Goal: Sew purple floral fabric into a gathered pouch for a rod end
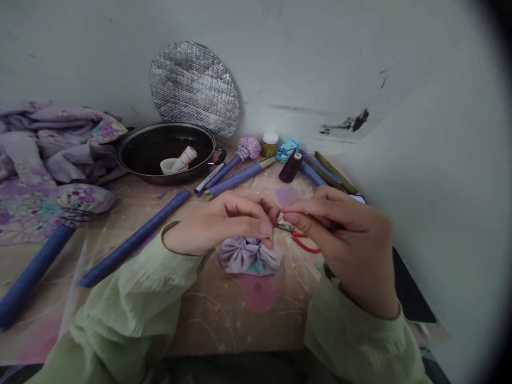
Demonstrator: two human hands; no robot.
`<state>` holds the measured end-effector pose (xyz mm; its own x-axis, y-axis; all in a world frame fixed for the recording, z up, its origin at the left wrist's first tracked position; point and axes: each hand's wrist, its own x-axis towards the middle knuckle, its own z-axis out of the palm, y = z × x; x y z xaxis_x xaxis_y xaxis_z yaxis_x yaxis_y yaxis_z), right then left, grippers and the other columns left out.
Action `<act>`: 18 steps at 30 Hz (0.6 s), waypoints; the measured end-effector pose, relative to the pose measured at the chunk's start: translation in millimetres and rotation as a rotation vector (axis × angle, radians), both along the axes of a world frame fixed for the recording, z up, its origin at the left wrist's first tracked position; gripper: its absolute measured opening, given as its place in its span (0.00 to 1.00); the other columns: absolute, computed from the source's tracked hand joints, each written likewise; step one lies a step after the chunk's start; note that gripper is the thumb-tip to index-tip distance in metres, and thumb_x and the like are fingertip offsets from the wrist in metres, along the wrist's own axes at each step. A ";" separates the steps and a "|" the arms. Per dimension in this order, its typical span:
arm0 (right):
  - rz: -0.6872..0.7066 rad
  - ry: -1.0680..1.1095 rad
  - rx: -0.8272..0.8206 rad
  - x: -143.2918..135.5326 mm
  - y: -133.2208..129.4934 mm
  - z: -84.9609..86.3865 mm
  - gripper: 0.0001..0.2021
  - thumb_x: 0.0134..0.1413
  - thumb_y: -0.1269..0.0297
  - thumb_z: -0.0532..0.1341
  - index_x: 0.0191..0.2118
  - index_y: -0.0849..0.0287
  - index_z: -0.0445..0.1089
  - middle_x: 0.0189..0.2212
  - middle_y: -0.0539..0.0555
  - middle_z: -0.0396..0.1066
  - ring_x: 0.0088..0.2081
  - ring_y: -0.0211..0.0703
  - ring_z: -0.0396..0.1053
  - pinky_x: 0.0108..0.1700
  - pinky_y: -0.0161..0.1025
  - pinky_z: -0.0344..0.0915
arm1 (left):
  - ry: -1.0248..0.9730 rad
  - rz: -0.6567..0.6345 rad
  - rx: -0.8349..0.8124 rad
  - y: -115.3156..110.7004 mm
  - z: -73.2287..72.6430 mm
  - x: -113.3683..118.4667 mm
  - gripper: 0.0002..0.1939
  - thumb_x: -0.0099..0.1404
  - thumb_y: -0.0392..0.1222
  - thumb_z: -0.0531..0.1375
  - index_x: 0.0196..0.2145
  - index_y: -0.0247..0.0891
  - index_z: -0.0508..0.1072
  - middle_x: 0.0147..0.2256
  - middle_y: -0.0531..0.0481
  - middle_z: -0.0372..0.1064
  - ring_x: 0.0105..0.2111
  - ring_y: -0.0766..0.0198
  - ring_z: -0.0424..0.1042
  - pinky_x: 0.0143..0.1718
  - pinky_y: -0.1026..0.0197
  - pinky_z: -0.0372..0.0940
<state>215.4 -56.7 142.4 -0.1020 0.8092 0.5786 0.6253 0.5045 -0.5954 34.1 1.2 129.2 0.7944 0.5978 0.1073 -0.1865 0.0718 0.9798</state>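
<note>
My left hand [228, 221] is closed, thumb against curled fingers, just above a gathered piece of lilac cloth [248, 258]. Whether its fingertips touch the cloth cannot be told. My right hand [352, 234] pinches with thumb and forefinger close to the left fingertips. What either hand holds is too small or blurred to make out. Behind and below the fingertips lies a pair of scissors with red handles [304, 244], partly covered by my right hand. A spool of dark thread [291, 167] leans farther back on the table.
A black pan [132, 165] holding a small cup and a roll stands back left, before a round silver pad [194, 88]. Blue-wrapped sticks [136, 240] lie left and behind. Floral cloth [48, 144] is heaped far left. A lidded jar [269, 145] stands by the wall.
</note>
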 end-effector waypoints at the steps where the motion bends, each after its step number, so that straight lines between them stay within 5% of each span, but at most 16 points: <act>1: -0.005 -0.001 -0.001 0.1 -0.2 0.0 0.04 0.48 0.69 0.63 0.31 0.54 0.75 0.19 0.46 0.61 0.20 0.32 0.57 0.20 0.33 0.53 | 0.003 0.005 0.003 0.1 0.0 0.0 0.08 0.56 0.38 0.61 0.22 0.33 0.75 0.31 0.49 0.64 0.34 0.66 0.64 0.38 0.63 0.62; 18: -0.069 0.038 0.052 0.8 -2.3 1.4 0.03 0.48 0.69 0.63 0.29 0.54 0.75 0.18 0.46 0.58 0.21 0.33 0.56 0.22 0.35 0.53 | 0.030 0.020 0.058 0.6 3.3 1.0 0.08 0.54 0.39 0.62 0.20 0.34 0.75 0.30 0.49 0.63 0.33 0.65 0.63 0.38 0.62 0.61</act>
<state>216.2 -59.0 143.7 -0.0237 0.7825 0.6222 0.6369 0.4915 -0.5940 35.1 1.8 132.4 0.7856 0.6072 0.1186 -0.1575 0.0109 0.9875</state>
